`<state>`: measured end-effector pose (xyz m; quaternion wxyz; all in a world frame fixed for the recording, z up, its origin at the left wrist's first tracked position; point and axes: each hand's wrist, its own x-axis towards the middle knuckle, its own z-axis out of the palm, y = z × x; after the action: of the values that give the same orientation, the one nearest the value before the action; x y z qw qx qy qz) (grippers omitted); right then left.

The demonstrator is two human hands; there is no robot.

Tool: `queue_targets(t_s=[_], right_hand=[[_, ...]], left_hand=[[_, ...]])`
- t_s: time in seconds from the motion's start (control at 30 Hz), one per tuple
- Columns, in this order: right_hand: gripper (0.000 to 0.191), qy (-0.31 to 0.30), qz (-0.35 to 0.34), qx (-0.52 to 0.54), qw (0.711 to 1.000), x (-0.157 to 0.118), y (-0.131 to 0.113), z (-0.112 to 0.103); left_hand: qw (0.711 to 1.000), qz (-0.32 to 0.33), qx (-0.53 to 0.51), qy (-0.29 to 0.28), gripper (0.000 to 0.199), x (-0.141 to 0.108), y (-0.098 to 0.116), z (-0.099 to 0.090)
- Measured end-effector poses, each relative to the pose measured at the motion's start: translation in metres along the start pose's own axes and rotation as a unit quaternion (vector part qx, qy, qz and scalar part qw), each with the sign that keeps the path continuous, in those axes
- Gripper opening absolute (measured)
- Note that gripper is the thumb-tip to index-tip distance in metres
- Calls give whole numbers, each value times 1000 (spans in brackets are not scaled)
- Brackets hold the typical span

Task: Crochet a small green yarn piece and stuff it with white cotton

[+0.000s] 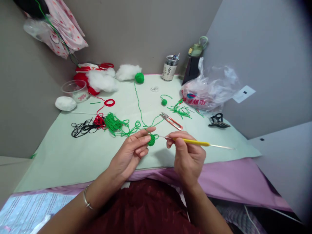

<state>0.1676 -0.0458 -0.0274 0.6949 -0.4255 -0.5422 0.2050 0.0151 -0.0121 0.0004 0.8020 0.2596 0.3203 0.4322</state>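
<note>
**Green piece on the hook, part-worked by our read**

Our left hand (pixel 131 148) pinches the small green crochet piece (pixel 151 140) between thumb and fingers, just above the near part of the bench (pixel 73 162). Our right hand (pixel 188 156) grips the yellow-handled hook (pixel 192 141), its thin metal end pointing at the piece.

Progress: a small rounded patch of stitches is made. Hook and yarn are at its edge, so we judge it unfinished; more stitching and a trim look left. No way to tell how many rounds.

Further out: orange-handled snips (pixel 173 122) lie just beyond the hands, unheld. A loose green yarn tangle (pixel 113 124) sits to the left, next to red yarn (pixel 98 121) and black yarn (pixel 84 127). Green offcuts (pixel 181 110) and a small green ball (pixel 164 102) lie past the snips; a larger green ball (pixel 139 78) sits at the back by white stuffing (pixel 128 72).

Can't make out: whether the hook tip is in a stitch or just beside it. Our left thumb and fingers cover part of the piece. Yarn path at the left fingers is unclear. Contents of the plastic bag (pixel 209 91) don't read.
</note>
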Motion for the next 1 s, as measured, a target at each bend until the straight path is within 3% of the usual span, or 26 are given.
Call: queue_targets(t_s=[0.07, 0.2, 0.47, 0.57, 0.67, 0.77, 0.83, 0.93, 1.0], right_hand=[[19, -12, 50, 57, 997, 3, -1, 0], [18, -62, 81, 40, 994, 3, 1, 0], [24, -56, 136, 131, 980, 6, 4, -3], [23, -68, 100, 61, 991, 4, -3, -6], [20, -84, -19, -56, 995, 1, -9, -6], [20, -104, -159, -157, 969, -3, -9, -3], [20, -99, -213, -207, 950, -5, -6, 1], [21, -68, -210, -200, 955, -6, -3, 3], [21, -41, -143, -133, 980, -6, -3, 2]], left_hand=[[999, 24, 34, -7, 34, -1, 0, 0], [989, 66, 126, -25, 43, -3, -6, -2], [978, 100, 180, -18, 37, -4, -8, -7], [969, 115, 218, -12, 37, -5, -8, -9], [953, 143, 266, 27, 35, -6, -9, -8], [940, 172, 289, 63, 33, -8, -10, -3], [940, 181, 283, 66, 35, -9, -12, 0], [946, 174, 266, 59, 40, -10, -14, 2], [953, 165, 250, 48, 40, -10, -14, 0]])
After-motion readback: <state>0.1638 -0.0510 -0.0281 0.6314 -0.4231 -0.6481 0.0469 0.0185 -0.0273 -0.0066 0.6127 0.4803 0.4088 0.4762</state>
